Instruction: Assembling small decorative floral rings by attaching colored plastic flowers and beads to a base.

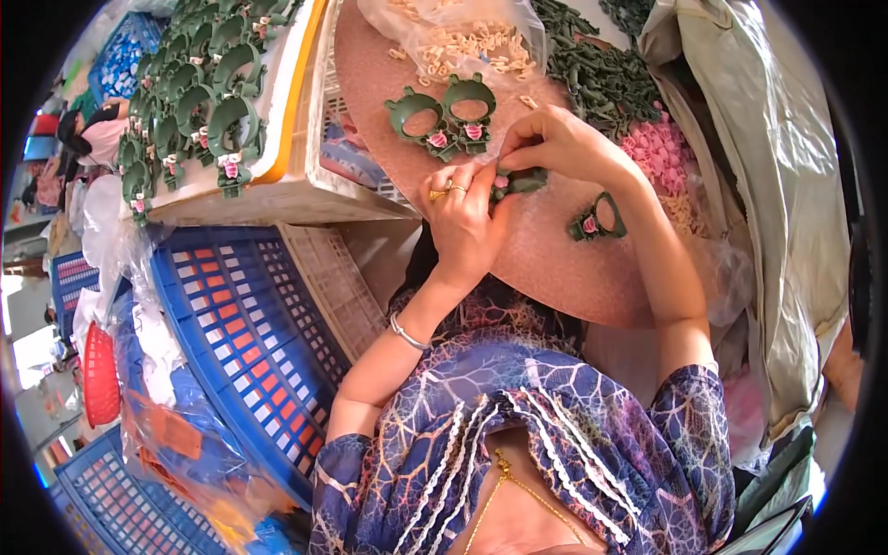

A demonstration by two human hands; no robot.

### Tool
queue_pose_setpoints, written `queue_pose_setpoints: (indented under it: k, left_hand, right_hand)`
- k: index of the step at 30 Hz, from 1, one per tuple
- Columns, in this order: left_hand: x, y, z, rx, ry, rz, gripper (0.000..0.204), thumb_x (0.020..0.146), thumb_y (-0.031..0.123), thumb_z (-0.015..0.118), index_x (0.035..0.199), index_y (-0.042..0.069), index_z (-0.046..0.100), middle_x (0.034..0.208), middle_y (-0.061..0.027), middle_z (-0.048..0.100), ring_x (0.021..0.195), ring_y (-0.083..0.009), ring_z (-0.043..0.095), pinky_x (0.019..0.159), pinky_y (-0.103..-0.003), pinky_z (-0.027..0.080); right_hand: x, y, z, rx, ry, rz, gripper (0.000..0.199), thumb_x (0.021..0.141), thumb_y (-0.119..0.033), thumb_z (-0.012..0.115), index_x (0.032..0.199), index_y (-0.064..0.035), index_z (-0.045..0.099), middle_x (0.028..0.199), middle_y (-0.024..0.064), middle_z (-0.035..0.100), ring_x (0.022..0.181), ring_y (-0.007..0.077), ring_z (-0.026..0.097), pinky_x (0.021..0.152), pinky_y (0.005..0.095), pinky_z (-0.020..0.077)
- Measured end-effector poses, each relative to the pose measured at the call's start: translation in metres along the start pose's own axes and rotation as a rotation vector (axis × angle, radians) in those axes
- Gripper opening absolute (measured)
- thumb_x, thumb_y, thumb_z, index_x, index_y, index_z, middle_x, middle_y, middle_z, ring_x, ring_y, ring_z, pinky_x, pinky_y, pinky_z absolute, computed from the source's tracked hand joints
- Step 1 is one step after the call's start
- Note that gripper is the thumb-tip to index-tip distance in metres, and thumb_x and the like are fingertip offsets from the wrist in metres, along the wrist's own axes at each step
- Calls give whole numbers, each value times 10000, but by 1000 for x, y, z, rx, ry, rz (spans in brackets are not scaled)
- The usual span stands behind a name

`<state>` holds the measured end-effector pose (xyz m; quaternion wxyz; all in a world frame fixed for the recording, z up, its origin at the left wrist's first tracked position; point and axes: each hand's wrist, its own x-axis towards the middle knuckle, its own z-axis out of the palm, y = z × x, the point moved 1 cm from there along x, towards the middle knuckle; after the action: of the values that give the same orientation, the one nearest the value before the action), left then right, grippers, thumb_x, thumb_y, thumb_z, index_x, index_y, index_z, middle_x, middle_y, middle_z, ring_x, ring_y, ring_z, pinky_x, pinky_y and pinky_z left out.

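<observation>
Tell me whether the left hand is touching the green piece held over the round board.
Touching. The head view shows the left hand with fingertips pressed against the green piece, and the right hand pinching the same piece from above.

1. Bare brown board [555, 268] is lying open below the hands.
2. Two finished green rings [442, 113] are blocking the far side.
3. A third ring [597, 219] is crowding the right.

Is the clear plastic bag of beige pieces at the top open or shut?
Open: the clear plastic bag's mouth gapes toward the round board, and beige pieces have spilled onto it.
</observation>
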<state>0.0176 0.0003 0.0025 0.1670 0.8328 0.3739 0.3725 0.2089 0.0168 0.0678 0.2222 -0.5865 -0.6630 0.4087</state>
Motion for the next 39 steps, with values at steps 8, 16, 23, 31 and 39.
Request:
queue_pose_setpoints:
  k: [8,16,23,31,39]
  left_hand:
    - [2,1,-3,-7,16,-19,444,693,162,811,1103,44,690,1049,-46,632,1042,-258,550,979,-447,356]
    - [5,4,-4,-26,33,-10,420,685,148,812,1073,33,701,1011,-53,640,1009,-262,562,957,-439,370]
    - [3,2,-4,-22,43,9,404,684,137,811,1059,26,708,1021,-47,654,997,-261,569,946,-443,371]
    - [4,3,-5,-23,31,-7,400,669,127,822,1042,32,712,1019,-43,655,996,-262,570,938,-442,372]
    - [5,3,-4,-43,23,20,412,670,123,824,1053,30,706,1021,-49,642,1010,-267,565,936,-435,367]
  right_hand:
    - [1,-3,-4,0,9,30,151,836,-124,724,879,21,727,736,36,695,696,77,621,650,256,498]
    - [2,-1,-4,39,2,44,156,820,-118,728,870,30,724,719,37,696,674,85,620,635,266,499]
    - [8,-11,-9,-94,-22,29,161,792,-120,734,874,19,729,729,75,711,678,116,650,649,286,513]
    - [9,-22,-6,-184,10,99,192,774,-161,739,856,12,726,699,90,698,646,147,649,626,312,505]
    - [23,-2,-9,-211,-22,-43,170,761,-134,740,845,11,709,714,79,687,667,159,636,635,322,492]
